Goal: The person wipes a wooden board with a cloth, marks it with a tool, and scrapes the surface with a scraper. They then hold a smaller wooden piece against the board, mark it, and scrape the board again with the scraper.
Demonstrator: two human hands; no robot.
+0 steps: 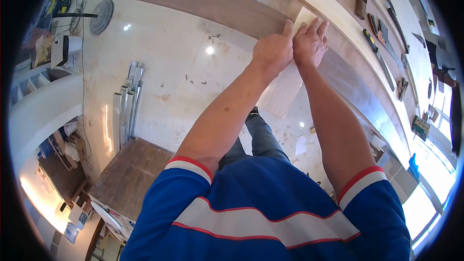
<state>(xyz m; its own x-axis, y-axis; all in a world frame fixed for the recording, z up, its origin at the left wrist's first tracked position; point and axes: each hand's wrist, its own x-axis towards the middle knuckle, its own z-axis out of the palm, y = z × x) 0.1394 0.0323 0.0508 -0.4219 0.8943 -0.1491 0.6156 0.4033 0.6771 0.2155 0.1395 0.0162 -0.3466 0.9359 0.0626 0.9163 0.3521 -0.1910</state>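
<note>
A pale, short wooden board lies crosswise over a long grey-brown plank, its near end jutting out past the plank's edge. My left hand is closed at the left edge of the pale board, thumb stretched forward along it; the folded fingertips are hidden. Right beside it, touching or nearly so, my right hand presses flat on the board's far part with its fingers stretched out. The plank continues to the right beneath my right forearm.
Beyond the plank, a workbench holds a wooden plane, a yellow-and-black-handled tool and several other hand tools. Metal profiles stand at the left near a brown wooden panel. A round grey disc and cables are at the far left.
</note>
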